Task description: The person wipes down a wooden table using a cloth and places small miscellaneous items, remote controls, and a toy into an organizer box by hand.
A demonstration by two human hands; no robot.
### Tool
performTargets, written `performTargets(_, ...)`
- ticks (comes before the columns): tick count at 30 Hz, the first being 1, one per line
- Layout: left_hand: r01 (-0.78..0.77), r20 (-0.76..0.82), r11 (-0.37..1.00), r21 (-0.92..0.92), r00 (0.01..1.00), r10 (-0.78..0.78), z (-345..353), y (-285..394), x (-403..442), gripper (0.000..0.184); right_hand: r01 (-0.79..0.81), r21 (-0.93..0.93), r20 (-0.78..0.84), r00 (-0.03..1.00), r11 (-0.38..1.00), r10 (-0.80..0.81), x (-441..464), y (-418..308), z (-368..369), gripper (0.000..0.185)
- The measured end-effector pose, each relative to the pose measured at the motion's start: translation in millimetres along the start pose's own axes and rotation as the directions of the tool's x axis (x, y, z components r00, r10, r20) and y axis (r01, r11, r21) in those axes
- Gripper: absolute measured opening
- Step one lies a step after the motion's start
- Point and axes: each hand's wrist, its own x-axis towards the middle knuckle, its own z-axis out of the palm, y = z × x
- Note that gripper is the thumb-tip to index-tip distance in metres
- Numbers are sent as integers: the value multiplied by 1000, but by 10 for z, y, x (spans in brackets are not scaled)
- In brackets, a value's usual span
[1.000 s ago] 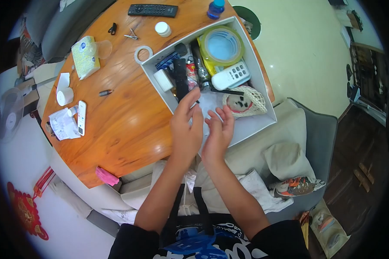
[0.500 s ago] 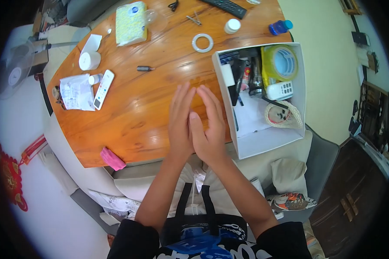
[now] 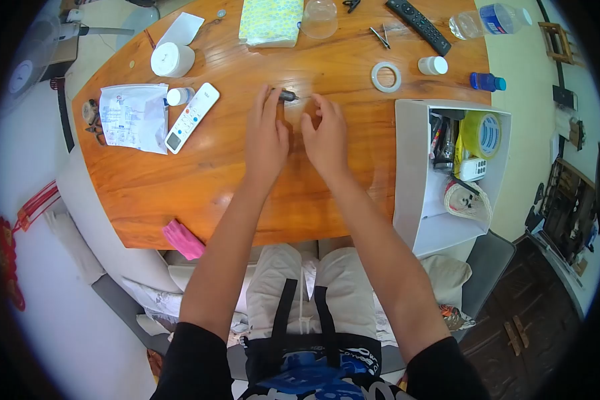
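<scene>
Over the middle of the wooden table (image 3: 200, 187), my left hand (image 3: 267, 137) reaches forward with its fingers stretched out and nothing held. Beside its fingertips lies a small dark cylinder (image 3: 287, 95) with a narrow tip pointing right; whether the fingers touch it I cannot tell. My right hand (image 3: 325, 137) is to the right, its fingers slightly bent, thumb and forefinger apart, also holding nothing. A gap of bare wood separates the two hands.
At right stands a white box (image 3: 407, 173) holding tape, a flashlight and other items. A white remote (image 3: 193, 118), a paper packet (image 3: 135, 119) and a white roll (image 3: 173, 60) lie left. Farther back are a white ring (image 3: 386, 77), black remote (image 3: 420, 27) and bottle (image 3: 490, 21).
My hands, close together before, have moved apart and forward, the left reaching the small dark cylinder. The view has shifted, so the table items sit differently in the picture.
</scene>
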Motion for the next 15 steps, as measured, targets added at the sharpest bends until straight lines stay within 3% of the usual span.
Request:
performTargets(1,24,-5,1000,-2,1000,-24,8,-21,84,56,-79,2,17,997,997,79,59,0,54,40)
performTargets(7,16,-1,997,75,1000,-16,54,-162,127,39,-113,-125,83,989,986,124,144,9,131,23)
performTargets(13,101,89,995,25,991,-102,87,-132,-215,31,-33,-181,71,996,983,47,-179,48,67,16)
performTargets(15,97,77,995,-6,992,-96,112,-131,-293,31,-49,-77,75,996,996,55,-261,70,17,16)
